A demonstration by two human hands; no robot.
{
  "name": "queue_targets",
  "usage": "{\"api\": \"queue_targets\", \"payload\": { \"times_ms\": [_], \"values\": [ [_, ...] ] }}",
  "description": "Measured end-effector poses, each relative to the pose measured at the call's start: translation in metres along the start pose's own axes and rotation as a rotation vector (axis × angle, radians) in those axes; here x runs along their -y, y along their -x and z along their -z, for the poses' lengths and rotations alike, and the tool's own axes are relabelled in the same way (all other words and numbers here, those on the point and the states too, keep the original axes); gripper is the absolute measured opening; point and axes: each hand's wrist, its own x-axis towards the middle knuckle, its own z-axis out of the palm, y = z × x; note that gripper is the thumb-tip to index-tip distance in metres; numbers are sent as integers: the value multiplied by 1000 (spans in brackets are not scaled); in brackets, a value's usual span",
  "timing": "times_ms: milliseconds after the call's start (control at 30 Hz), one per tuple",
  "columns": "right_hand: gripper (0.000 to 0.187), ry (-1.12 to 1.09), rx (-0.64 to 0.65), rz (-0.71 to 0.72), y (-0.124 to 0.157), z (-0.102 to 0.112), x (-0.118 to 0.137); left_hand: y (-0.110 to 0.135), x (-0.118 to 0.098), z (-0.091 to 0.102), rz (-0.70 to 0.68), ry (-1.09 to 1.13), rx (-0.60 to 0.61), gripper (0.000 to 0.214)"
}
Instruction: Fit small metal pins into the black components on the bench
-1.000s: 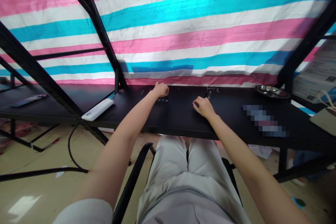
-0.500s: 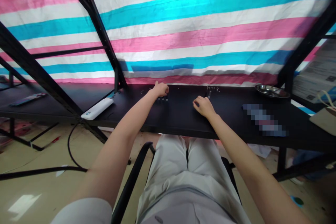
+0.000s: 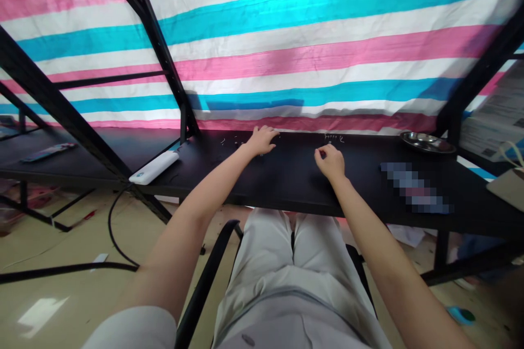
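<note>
My left hand (image 3: 262, 140) is over the far part of the black table (image 3: 286, 182), its fingers stretched out and apart, with nothing visible in them. Small light and dark bits (image 3: 238, 145), too tiny to name, lie just to its left. To the right, my right hand (image 3: 332, 162) has thumb and forefinger curled together in a pinch. Whatever sits between those fingertips is too small to make out. Just beyond that hand, a row of tiny whitish pieces (image 3: 333, 137) lies close to the table's back edge.
A shiny metal dish (image 3: 428, 143) stands at the back right, behind a blurred-out packet (image 3: 415, 188). On the left lies a white power bank-like box (image 3: 154, 168) beside a black metal frame post (image 3: 166, 62). Striped sheeting (image 3: 311, 65) hangs behind the table.
My left hand has shifted right and its bent fingers have spread out. My right hand has moved a little right and away from me, still pinched, covering the dark strip that showed beside it.
</note>
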Motion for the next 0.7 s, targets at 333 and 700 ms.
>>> {"api": "queue_targets", "payload": {
  "times_ms": [333, 700],
  "values": [
    [27, 232, 310, -572, 1, -2, -25, 10, -72, -79, -11, 386, -365, 27],
    [47, 215, 313, -570, -10, -20, -40, 21, -71, -95, 98, 420, -429, 23]
  ]
}}
